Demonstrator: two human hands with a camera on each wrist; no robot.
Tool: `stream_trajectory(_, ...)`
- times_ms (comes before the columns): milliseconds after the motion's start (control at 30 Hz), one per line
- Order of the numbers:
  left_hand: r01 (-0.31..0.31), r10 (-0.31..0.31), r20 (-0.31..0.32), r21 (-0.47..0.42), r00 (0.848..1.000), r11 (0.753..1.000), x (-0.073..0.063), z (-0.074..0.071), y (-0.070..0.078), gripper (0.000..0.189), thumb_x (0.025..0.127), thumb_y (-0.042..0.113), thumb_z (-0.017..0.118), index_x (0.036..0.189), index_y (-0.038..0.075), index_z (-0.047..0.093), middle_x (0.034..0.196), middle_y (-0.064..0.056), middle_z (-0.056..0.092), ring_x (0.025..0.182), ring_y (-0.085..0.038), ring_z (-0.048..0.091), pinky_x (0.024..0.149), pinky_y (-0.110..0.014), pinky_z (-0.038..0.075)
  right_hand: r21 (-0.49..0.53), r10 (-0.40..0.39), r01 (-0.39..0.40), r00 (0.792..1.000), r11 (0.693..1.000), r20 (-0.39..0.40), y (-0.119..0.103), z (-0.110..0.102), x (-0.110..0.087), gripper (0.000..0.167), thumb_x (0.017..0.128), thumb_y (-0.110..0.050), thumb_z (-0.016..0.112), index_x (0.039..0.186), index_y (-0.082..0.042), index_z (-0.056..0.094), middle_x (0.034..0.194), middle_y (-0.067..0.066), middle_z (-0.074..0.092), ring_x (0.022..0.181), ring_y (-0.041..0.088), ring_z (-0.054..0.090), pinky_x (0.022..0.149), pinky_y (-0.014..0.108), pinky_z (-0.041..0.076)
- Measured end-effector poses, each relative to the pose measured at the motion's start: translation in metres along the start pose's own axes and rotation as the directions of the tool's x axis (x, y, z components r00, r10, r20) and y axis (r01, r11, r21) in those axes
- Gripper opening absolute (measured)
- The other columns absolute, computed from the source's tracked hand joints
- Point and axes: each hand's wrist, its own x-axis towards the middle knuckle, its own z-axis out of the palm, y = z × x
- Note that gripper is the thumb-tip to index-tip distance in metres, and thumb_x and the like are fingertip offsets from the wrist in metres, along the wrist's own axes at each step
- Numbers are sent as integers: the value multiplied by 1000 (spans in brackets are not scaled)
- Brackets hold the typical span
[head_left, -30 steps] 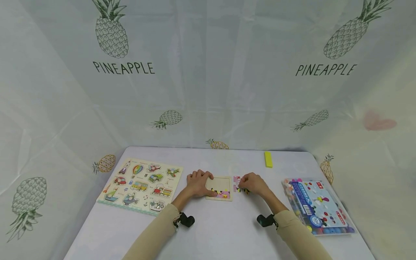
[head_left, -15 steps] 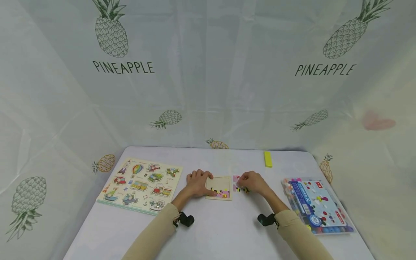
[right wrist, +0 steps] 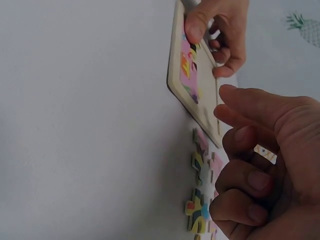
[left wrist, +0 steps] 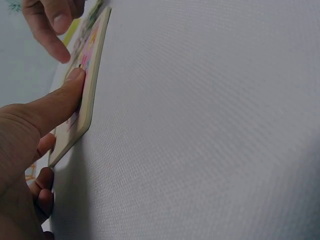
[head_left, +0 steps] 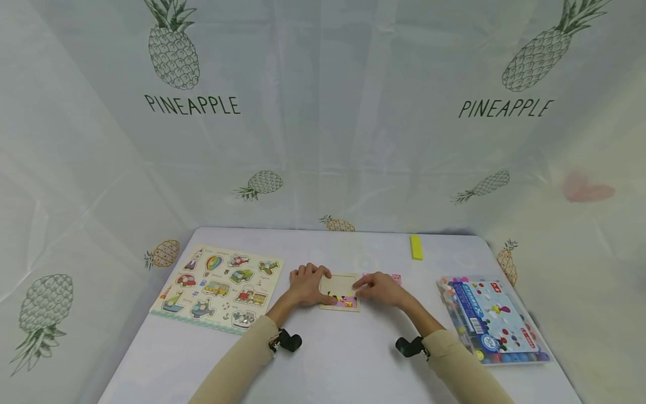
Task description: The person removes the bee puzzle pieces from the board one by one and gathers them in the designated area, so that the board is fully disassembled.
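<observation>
My left hand point(head_left: 307, 287) grips the left side of a small square wooden puzzle board point(head_left: 340, 283). Its thumb rests on a strip of pink, yellow and black puzzle pieces point(head_left: 347, 303) fitted along the board's near edge, and its fingers lie along the far-left side. Over the board's right edge hovers my right hand point(head_left: 382, 289), thumb and index finger close together and the other fingers loosely curled. Nothing shows between those fingertips in either wrist view. Loose puzzle pieces point(right wrist: 197, 212) lie on the table just right of the board, partly hidden under the right hand.
On the left lies a large wooden vehicle puzzle point(head_left: 217, 289). A clear plastic case point(head_left: 497, 320) of colourful beads or balls, with a blue and white label, sits on the right. A yellow block point(head_left: 416, 247) is near the back edge of the white table point(head_left: 343, 359).
My right hand has moved left from the loose pieces to the board's right edge, uncovering some pink pieces behind it. My left hand and the board have stayed put.
</observation>
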Motion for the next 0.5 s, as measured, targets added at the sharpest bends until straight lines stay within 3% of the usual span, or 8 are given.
stream_trajectory(67,0,0,0,-3,1000,1000,0,0,0,65,72,64,82,120,29,56,117,-5,46,112,-30,41,98,-57,27,-6,-21,21,1000,1000,18,0,3,0,25,93,-21,72,115,-9,75,108,2,72,85,16,49,69,28,38)
stream_trajectory(267,-1,1,-2,-6,1000,1000,1,2,-1,66,72,64,82,120,28,56,116,-4,46,112,-30,41,98,-58,26,-19,-49,50,998,999,48,-3,6,0,29,91,-23,75,115,-8,75,95,-2,70,80,14,48,66,27,36)
stream_trajectory(500,11,-11,4,6,1000,1000,3,4,-2,66,71,65,81,120,30,55,117,-4,46,113,-29,41,99,-57,26,-4,-66,66,996,998,57,-6,6,-2,24,90,-21,74,111,-8,76,91,-3,66,78,14,48,65,27,36)
